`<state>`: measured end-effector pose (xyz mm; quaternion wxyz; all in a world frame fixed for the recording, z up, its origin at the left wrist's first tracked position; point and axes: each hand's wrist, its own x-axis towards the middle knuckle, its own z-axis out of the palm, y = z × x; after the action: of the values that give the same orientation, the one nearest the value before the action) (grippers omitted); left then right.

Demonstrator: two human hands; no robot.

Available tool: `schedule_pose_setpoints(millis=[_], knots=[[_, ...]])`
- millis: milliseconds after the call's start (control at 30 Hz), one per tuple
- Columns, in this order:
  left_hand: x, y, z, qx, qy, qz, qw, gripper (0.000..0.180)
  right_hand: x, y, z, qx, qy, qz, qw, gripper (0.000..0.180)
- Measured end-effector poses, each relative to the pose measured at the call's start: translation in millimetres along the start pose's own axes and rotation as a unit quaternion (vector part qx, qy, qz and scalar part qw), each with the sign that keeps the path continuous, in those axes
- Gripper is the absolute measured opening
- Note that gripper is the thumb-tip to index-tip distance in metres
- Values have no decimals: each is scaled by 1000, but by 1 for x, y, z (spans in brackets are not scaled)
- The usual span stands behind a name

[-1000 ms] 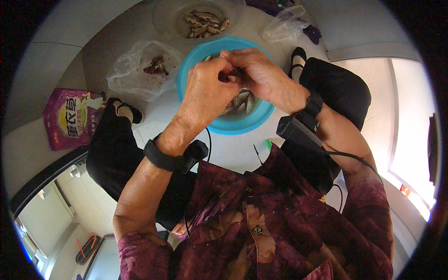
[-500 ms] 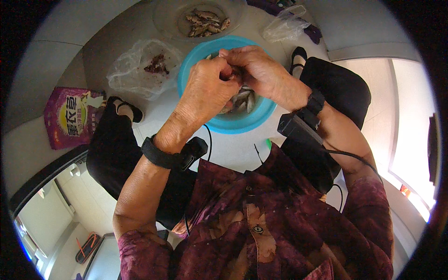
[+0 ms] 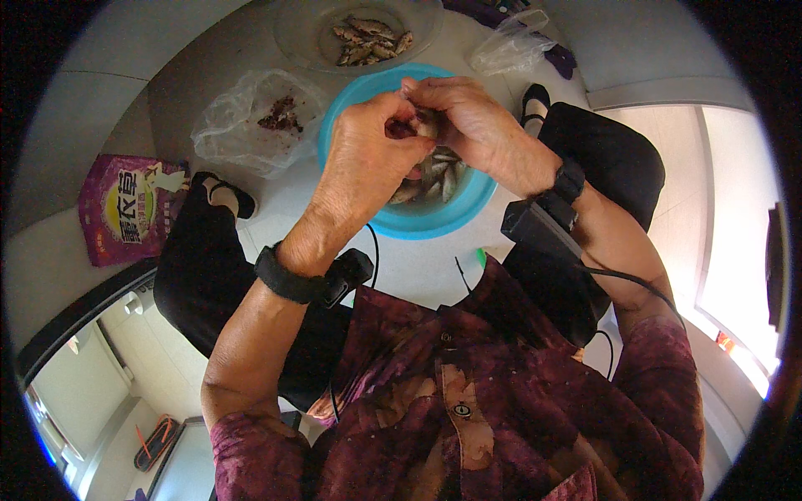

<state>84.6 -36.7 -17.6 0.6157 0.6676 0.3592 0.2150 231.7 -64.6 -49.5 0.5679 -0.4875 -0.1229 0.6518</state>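
Over a light-blue basin on the floor, both of my hands are closed around one small fish. My left hand grips it from the left with thumb and fingers bent together. My right hand wraps it from the right, its fingertips meeting the left ones at the far side. Most of the fish is hidden by the fingers; a pale flank shows between them. Below the hands, several small silvery fish lie in the basin.
Beyond the basin stands a clear bowl with several small brownish fish. On the left, a clear plastic bag carries dark red scraps. A purple pouch leans left; another clear bag lies back right.
My hands have shifted slightly and the fish between them has turned, so more of its pale side shows. The left fingers have opened a little around it.
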Motion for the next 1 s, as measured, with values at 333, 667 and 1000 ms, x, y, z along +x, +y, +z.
schedule_pose_setpoints(millis=[333, 667, 1000], knots=[[1, 2, -3, -74, -17, -42, 996, 15, -6, -9, -1, -4, 4, 7, 1000, 14], [0, 0, 2, -78, 6, -70, 994, 20, -14, -7, 1, -60, -7, -41, 997, 17], [0, -7, 0, -32, 61, -43, 997, 16, -20, -2, 9, -94, 8, -82, 992, 18]])
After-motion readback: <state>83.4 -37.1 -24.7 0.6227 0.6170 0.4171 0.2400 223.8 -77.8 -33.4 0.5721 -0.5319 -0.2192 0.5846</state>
